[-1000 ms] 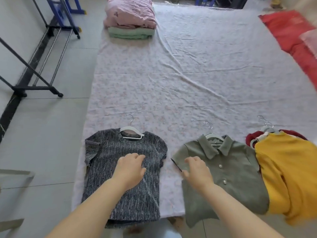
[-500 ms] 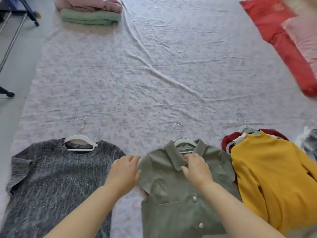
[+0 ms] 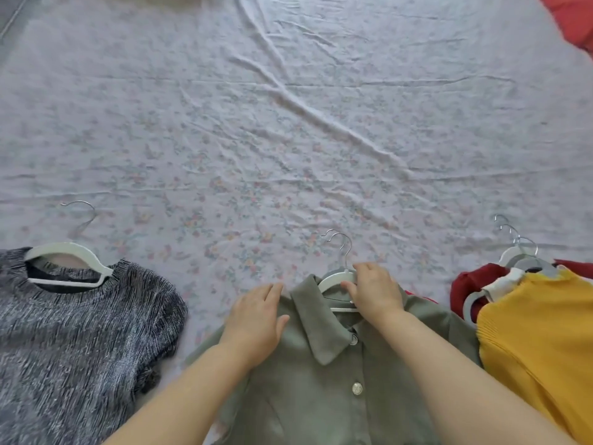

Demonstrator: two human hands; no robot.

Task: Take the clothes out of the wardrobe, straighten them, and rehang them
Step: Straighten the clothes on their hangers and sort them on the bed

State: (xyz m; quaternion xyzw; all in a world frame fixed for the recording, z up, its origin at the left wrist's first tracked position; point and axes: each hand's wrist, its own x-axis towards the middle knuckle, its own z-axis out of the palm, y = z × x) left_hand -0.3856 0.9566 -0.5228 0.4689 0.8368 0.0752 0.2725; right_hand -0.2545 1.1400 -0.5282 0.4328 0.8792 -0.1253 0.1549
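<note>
An olive green collared shirt (image 3: pixel 324 387) with pearly buttons lies flat on the floral sheet (image 3: pixel 288 139), on a white hanger (image 3: pixel 335 279). My right hand (image 3: pixel 375 292) grips the hanger and collar at the neck. My left hand (image 3: pixel 256 319) rests flat on the shirt's left shoulder, fingers together. To the left a grey marled knit top (image 3: pixel 73 348) lies on its own white hanger (image 3: pixel 64 252). At the right a yellow knit top (image 3: pixel 542 335) lies over a dark red garment (image 3: pixel 465 284), with several hangers (image 3: pixel 519 258) at their necks.
The wrinkled floral sheet covers almost the whole view. A red cushion or blanket (image 3: pixel 574 17) shows in the top right corner. A strip of grey floor (image 3: pixel 9 14) is at the top left.
The view has moved right and closer to the green shirt. My left hand left the grey top and came onto the green shirt's shoulder; my right hand slid up to the hanger.
</note>
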